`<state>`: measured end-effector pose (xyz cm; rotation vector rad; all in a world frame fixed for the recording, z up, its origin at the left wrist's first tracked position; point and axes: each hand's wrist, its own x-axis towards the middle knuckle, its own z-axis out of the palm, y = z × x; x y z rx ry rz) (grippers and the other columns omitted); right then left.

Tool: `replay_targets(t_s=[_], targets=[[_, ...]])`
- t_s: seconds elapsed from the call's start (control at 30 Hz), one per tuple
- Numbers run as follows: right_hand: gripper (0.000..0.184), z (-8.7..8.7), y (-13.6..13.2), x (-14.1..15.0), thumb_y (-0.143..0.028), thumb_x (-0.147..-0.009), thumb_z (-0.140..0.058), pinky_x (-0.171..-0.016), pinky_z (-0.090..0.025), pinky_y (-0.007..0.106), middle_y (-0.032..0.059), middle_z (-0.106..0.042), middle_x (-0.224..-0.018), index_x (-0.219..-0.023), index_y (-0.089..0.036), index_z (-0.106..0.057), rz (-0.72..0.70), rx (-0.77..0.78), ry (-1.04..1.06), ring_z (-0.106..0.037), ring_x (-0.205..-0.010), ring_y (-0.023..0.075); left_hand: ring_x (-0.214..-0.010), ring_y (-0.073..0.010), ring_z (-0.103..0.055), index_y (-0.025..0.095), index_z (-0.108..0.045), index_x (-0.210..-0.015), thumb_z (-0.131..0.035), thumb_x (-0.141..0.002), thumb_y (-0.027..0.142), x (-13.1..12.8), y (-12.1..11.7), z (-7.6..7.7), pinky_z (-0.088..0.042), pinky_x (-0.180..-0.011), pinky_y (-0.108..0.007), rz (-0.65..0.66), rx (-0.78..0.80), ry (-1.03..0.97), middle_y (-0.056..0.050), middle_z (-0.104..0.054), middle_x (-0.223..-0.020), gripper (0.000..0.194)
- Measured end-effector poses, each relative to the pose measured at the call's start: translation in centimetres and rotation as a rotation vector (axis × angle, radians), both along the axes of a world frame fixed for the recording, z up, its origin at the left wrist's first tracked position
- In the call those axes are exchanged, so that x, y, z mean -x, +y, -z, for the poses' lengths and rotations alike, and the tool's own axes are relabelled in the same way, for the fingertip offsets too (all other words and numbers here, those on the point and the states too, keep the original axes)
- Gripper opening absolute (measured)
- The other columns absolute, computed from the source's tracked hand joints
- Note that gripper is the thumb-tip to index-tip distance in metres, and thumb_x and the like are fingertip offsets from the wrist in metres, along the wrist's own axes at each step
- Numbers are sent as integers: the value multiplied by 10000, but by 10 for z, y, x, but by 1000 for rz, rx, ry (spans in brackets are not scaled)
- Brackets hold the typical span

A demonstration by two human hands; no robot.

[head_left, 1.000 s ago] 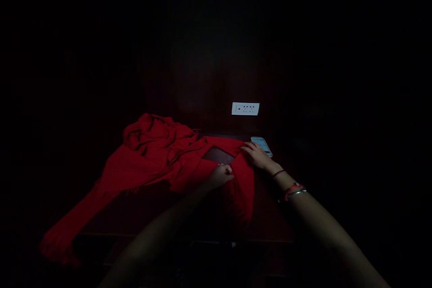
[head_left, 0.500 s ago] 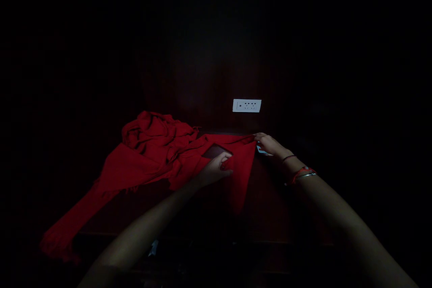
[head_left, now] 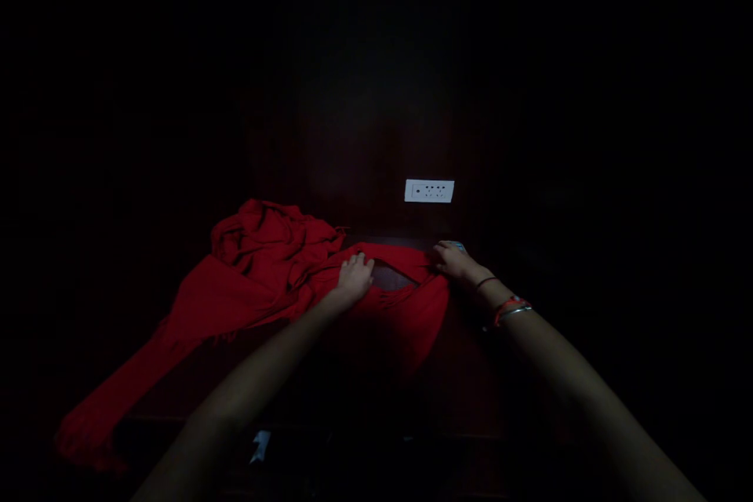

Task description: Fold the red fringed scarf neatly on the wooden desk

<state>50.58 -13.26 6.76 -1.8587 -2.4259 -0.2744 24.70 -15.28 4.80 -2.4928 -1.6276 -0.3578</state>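
Observation:
A red fringed shawl [head_left: 252, 282] lies crumpled on a dark tabletop, bunched at the left and spread flatter at the right. My left hand [head_left: 356, 276] rests on its middle part, fingers bent down with the cloth under them. Beside those fingers, a dark gap [head_left: 393, 278] shows between the shawl's folds. Toward the right end, my right hand [head_left: 454, 260] has its fingers curled over the shawl's far edge, pinching it. Just behind that hand a small light-blue item [head_left: 459, 246] peeks out, mostly hidden.
A white socket plate [head_left: 429, 190] is on the dark wall behind the table. One fringed end of the shawl hangs over the front edge at the left. Below that edge a pale scrap [head_left: 260, 445] shows. Most of the surroundings are too dark to make out.
My left hand has moved left and slightly away from me, onto the folds. My right hand has shifted slightly left and nearer, drawing the cloth with it. The gap has changed shape.

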Motion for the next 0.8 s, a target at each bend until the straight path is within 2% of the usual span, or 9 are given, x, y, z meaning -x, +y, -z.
replay_targets(t_s=[0.13,0.23,0.33,0.4,0.5,0.57,0.67,0.73,0.8], targets=[[324,8,5,22,-211,-755,-489,-821,-370,351,127,-503,-1127,-1077,-185,-505,33,4,-58,-452,-1045,236,-1185,-281,-289,197,-416,-1187,-366,-802,112,9,47,-1,-252,-922,-451,-144,-43,136,-132,-358,-1281,398],[265,14,14,29,-141,-799,-401,-839,-352,344,123,-544,-1087,-1011,-192,-551,44,-7,-39,-475,-1035,217,-1096,-266,-412,175,-408,-1193,-330,-811,95,17,77,1,-299,-888,-436,-168,40,146,-157,-449,-1179,398],[259,17,29,23,-142,-811,-373,-766,-390,290,117,-603,-998,-951,-183,-587,88,13,-8,-549,-935,196,-935,-220,-531,147,-460,-1132,-302,-831,133,24,99,-1,-389,-798,-351,-131,82,133,-139,-545,-1007,340],[283,16,41,15,-155,-823,-340,-708,-409,269,131,-623,-952,-957,-160,-589,149,17,21,-581,-871,193,-947,-204,-529,160,-442,-1154,-318,-847,221,27,106,-1,-406,-778,-301,-86,89,117,-127,-529,-1047,337],[333,13,55,1,-143,-823,-292,-670,-421,260,162,-623,-941,-986,-113,-580,242,19,58,-592,-850,201,-1057,-251,-460,215,-297,-1278,-480,-765,372,27,110,2,-403,-799,-312,22,126,134,-136,-396,-1233,567],[327,11,60,-6,-134,-802,-318,-659,-427,259,169,-623,-924,-995,-94,-579,264,37,68,-594,-840,206,-1052,-278,-462,232,-241,-1308,-532,-722,313,25,111,5,-405,-794,-342,62,150,148,-147,-378,-1249,659],[388,11,60,-6,-150,-742,-448,-718,-423,253,144,-575,-1057,-1125,-131,-507,206,49,69,-555,-932,200,-981,-252,-515,202,-320,-1271,-452,-741,167,22,116,2,-409,-784,-339,45,142,71,-140,-487,-1134,547],[473,12,57,1,-172,-713,-514,-802,-393,274,108,-498,-1178,-1182,-201,-456,76,24,30,-483,-1040,204,-952,-232,-532,177,-392,-1216,-411,-758,162,21,123,-5,-409,-786,-325,45,147,9,-125,-538,-1064,459],[388,12,55,10,-194,-743,-499,-860,-353,317,90,-488,-1184,-1128,-238,-499,-81,0,-16,-440,-1081,212,-922,-208,-547,169,-465,-1141,-376,-789,193,21,130,-13,-407,-793,-303,66,169,-28,-104,-573,-1013,364]])
